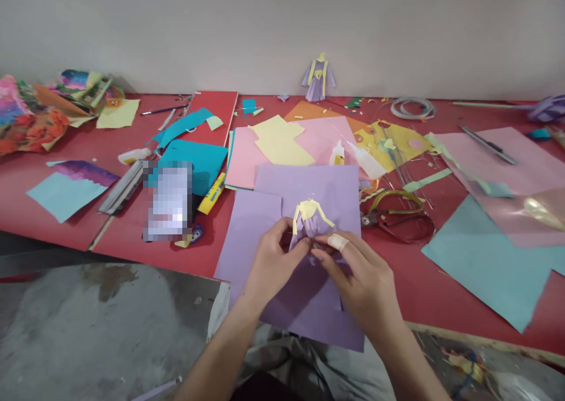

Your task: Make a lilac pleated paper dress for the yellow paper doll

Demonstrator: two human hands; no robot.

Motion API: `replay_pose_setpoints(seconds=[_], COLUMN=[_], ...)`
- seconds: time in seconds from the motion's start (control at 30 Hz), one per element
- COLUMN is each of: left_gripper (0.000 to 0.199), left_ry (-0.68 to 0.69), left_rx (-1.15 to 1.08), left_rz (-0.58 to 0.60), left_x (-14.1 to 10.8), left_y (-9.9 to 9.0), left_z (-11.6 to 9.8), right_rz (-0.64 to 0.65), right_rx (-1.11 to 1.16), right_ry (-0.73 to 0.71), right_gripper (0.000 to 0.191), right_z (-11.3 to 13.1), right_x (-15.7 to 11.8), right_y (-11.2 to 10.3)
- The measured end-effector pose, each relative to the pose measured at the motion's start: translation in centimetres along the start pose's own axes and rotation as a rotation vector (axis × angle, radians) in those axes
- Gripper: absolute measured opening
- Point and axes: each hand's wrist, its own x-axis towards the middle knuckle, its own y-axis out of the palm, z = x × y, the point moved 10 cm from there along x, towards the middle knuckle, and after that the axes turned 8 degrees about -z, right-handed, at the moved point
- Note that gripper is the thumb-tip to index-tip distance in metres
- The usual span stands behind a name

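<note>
A small paper doll dress (311,211), with a pale yellow top and sleeves and a purple pleated skirt, is held over purple sheets (318,183). My left hand (276,259) pinches the skirt's lower left part between thumb and fingers. From the right, my right hand (364,271) grips the skirt's lower edge, its thumb and index fingertip close together near my left thumb. A pale bandage (338,242) wraps one finger of my right hand. The fingertips partly hide the bottom of the skirt.
A similar paper figure (318,80) leans on the wall. Green-handled scissors (392,204), a glue bottle (338,153) and yellow paper (282,140) surround the purple sheets. A phone (170,201), a yellow box (212,194) and a cutter (123,186) lie left; blue paper (489,262) lies right.
</note>
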Motion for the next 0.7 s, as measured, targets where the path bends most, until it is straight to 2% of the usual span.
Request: replay_pose_setpoints(seconds=[0.2,0.5,0.7], left_gripper=[0.004,0.006,0.011], left_ry=[-0.023,-0.035,-0.039], left_rx=[0.016,0.096,0.051], left_rz=[-0.006,-0.039,-0.028], left_x=[-0.09,-0.11,-0.12], left_y=[-0.04,-0.37,-0.20], left_z=[0.15,-0.01,0.22], right_rz=[-0.014,-0.043,-0.061], right_rx=[-0.044,-0.083,-0.086], right_ry=[-0.041,0.035,0.048], right_gripper=[0.007,0.009,0.009], right_z=[0.46,0.11,0.01], right_x=[0.30,0.06,-0.12], right_y=[0.08,0.63,0.50])
